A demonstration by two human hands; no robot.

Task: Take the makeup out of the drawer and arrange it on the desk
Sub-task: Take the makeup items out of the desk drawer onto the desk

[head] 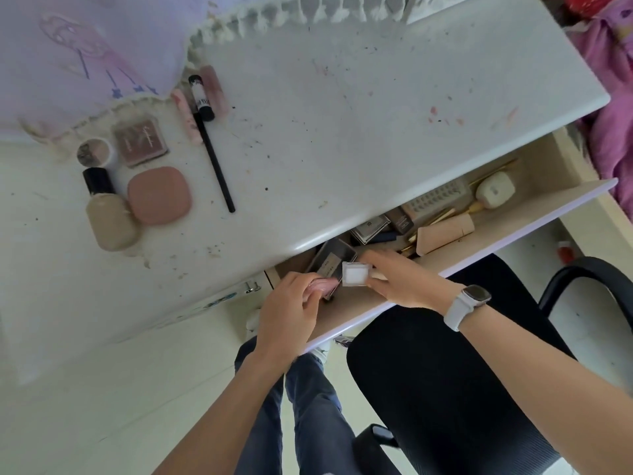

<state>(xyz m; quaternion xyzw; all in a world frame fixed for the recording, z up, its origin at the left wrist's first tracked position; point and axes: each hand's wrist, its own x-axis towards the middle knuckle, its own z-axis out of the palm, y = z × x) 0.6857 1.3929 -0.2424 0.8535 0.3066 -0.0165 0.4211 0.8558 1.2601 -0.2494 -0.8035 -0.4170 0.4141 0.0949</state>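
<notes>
A: Both hands are at the open drawer (496, 236). We see the left hand (291, 313) with fingers curled around a pink glossy item (322, 286), can't tell what exactly.

B: Right hand (407, 282)?

A: It pinches a small white square case (355, 274) between thumb and fingers, over the drawer's left end. White smartwatch (467, 305) on that wrist.

B: What do we log in the drawer?

A: Dark flat palettes (330, 258), a beige tube (445, 233), a cream pod-shaped case (495, 190), gold-handled brushes (442, 214), all jumbled.

B: And on the desk (342, 114)?

A: Grouped at the left: foundation bottle (108, 214) lying down with a black cap, pink compact (159, 195) just beside it, brown square palette (140, 142), small round jar (94, 152). Farther back, a black pencil (215, 162), a black-and-white tube (202, 97), two pink tubes (186, 116).

B: Anything else?

A: Black office chair (428, 389) under the drawer.
</notes>
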